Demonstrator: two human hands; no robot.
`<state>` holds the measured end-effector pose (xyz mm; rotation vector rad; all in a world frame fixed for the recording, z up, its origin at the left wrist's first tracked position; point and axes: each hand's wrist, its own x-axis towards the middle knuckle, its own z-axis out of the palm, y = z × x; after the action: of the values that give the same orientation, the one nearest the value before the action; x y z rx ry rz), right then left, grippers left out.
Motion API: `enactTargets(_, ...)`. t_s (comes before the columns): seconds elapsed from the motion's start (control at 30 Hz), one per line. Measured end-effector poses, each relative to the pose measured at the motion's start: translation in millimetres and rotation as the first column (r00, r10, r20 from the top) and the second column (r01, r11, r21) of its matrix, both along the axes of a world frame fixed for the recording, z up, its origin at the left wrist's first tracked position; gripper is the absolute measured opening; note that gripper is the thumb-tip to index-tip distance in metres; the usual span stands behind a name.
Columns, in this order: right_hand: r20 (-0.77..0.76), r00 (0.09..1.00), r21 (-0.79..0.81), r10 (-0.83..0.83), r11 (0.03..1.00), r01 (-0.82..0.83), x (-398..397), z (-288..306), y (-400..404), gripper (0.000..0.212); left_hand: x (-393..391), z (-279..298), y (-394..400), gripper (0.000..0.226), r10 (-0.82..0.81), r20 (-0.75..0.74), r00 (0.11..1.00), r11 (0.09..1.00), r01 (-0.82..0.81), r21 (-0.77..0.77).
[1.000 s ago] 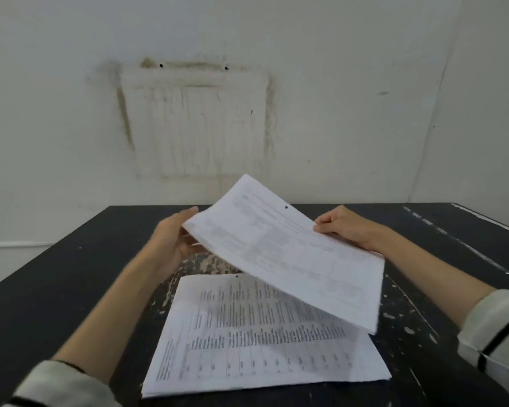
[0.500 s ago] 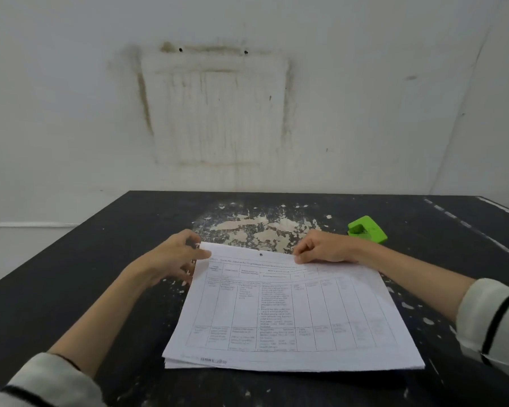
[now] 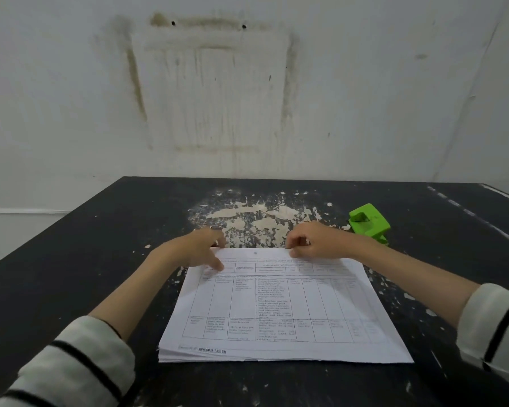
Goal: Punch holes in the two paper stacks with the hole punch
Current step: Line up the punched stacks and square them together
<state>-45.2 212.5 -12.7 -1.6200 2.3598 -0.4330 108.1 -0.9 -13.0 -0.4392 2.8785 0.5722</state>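
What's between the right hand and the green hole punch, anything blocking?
Nothing visible. The right hand rests on the far edge of the paper stack; the hole punch sits just beyond it to the right, with only bare black table between them.

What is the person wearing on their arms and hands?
Both hands are bare: the left hand and the right hand have no gloves, rings or watch showing. Each forearm is uncovered too. Lower down sit pushed-up, off-white knitted sleeves with thin black stripes, the left sleeve and the right sleeve.
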Motion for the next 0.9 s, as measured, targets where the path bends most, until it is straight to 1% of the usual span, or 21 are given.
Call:
enactTargets(0.07,-0.019,1.0,0.018,-0.019,1.0,0.019,0.5,0.0,1.8,0.022,-2.9,0.7,-1.0,0.046,0.012,0.023,1.0,1.0,-0.012,0.003)
enactTargets(0.17,-0.007,0.998,0.107,-0.064,0.992,0.065,1.5,-0.1,2.4,0.041,-7.4,2.3,-3.3,0.045,0.012,0.066,0.998,1.0,-0.013,0.005)
enactTargets(0.27,0.074,0.989,0.15,-0.129,0.982,0.117,1.0,-0.5,-0.3,0.052,-13.1,4.8,-8.6,0.05,0.045,0.128,0.991,0.999,-0.047,0.015)
enactTargets(0.37,0.147,0.97,0.208,-0.194,0.965,0.162,-1.9,3.7,-5.7,0.058,-19.8,7.0,-11.8,0.048,0.058,0.181,0.982,0.998,-0.063,0.022)
enactTargets(0.47,0.152,0.965,0.262,-0.214,0.95,0.169,-4.7,9.2,-13.7,0.054,-25.0,7.1,-13.4,0.047,0.061,0.214,0.975,0.998,-0.062,-0.002)
enactTargets(0.57,0.158,0.964,0.288,-0.212,0.944,0.16,-7.7,10.0,-18.6,0.041,-27.0,6.2,-15.6,0.047,0.069,0.225,0.972,0.998,-0.07,-0.003)
enactTargets(0.73,0.132,0.97,0.31,-0.206,0.938,0.157,-8.1,11.6,-22.4,0.043,-27.9,3.6,-16.6,0.05,0.057,0.223,0.973,0.998,-0.061,0.008)
enactTargets(0.83,0.116,0.973,0.322,-0.197,0.935,0.151,-7.8,12.4,-24.3,0.044,-25.1,0.7,-18.2,0.043,0.039,0.204,0.978,0.999,-0.044,0.019)
enactTargets(0.9,0.125,0.976,0.328,-0.18,0.936,0.131,-9.0,11.9,-24.5,0.036,-23.1,-1.9,-19.5,0.038,0.027,0.179,0.983,0.999,-0.032,0.024)
